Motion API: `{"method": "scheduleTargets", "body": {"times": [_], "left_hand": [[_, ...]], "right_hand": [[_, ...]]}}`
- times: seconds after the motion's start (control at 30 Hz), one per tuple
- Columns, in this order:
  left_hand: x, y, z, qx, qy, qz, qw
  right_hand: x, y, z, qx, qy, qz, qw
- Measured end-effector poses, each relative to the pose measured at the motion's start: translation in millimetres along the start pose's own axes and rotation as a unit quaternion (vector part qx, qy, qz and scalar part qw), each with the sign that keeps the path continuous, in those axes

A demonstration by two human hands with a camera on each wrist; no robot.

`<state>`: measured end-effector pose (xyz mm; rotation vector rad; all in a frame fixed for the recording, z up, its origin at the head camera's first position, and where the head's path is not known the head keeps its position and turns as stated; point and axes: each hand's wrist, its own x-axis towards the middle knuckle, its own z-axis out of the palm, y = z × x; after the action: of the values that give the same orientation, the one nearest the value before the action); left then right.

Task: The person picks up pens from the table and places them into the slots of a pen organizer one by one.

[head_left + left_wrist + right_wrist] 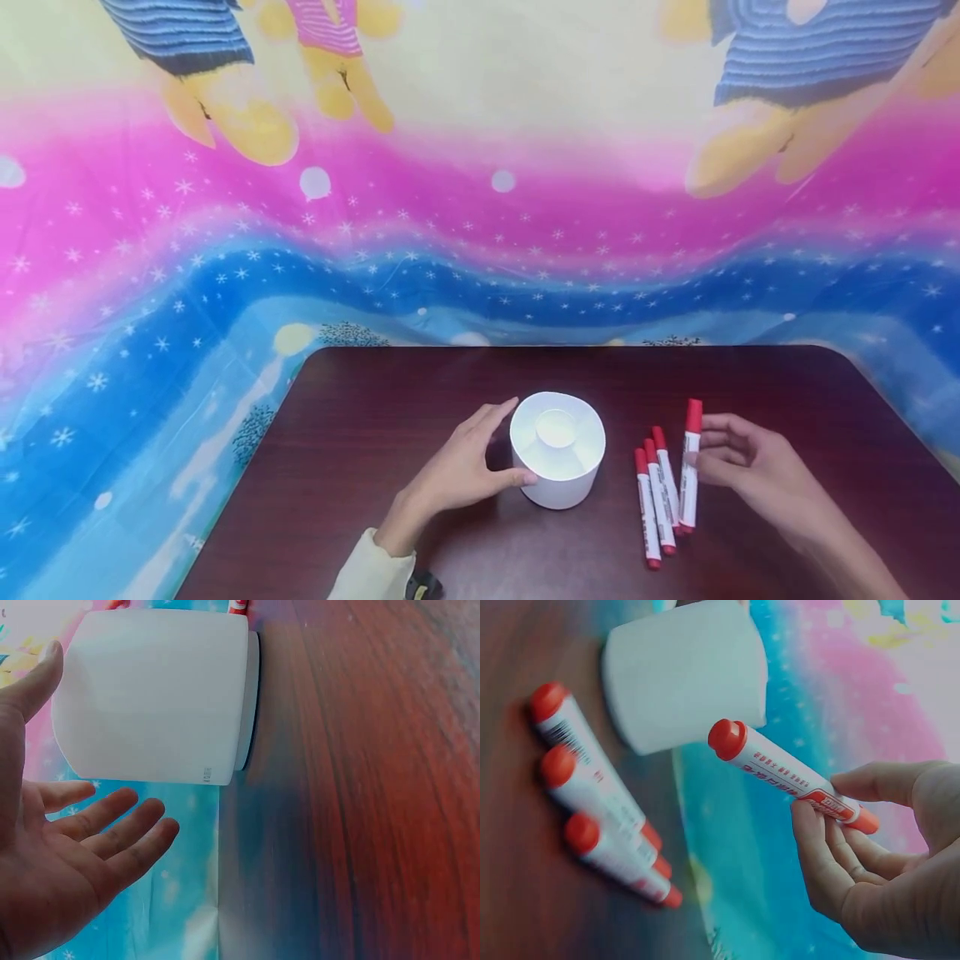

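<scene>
A white round holder [561, 490] with a raised centre inside stands upright on the table. Beside its left side, my left hand [461, 467] has its fingers spread, with the thumb near the front wall; in the left wrist view the fingers [124, 832] look relaxed and do not wrap the holder [150, 697]. My right hand [772, 475] pinches a white marker with red ends [690, 475] between thumb and fingers. In the right wrist view this marker [787, 772] is raised off the table. Three similar markers [660, 504] lie side by side just left of it.
The dark wood table [420, 383] has rounded far corners. Behind it hangs a colourful patterned cloth [480, 225]. A pale sleeve [371, 571] and a dark band [423, 586] show at my left wrist.
</scene>
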<state>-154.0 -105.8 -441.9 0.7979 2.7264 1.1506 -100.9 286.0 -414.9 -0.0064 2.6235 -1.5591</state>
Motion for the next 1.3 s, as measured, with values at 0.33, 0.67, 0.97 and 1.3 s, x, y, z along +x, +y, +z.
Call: {"method": "scheduleTargets", "body": {"times": [0.33, 0.67, 0.97, 1.3], "left_hand": [[2.4, 2.9, 2.4, -0.011, -0.002, -0.005, 0.9999], [2.2, 3.8, 3.2, -0.008, -0.006, -0.016, 0.9998], [2.5, 5.9, 2.6, -0.010, -0.005, -0.012, 0.9999], [0.9, 5.7, 2.9, -0.007, -0.004, -0.018, 0.9998]], "right_hand": [[22.5, -42.2, 8.8, 0.112, 0.021, -0.073, 0.9908], [37.9, -59.2, 26.7, 0.232, 0.027, -0.096, 0.9676], [41.9, -62.2, 41.7, 0.194, 0.042, -0.097, 0.9754], [43.5, -60.0, 51.5, 0.112, 0.045, -0.086, 0.9889]]}}
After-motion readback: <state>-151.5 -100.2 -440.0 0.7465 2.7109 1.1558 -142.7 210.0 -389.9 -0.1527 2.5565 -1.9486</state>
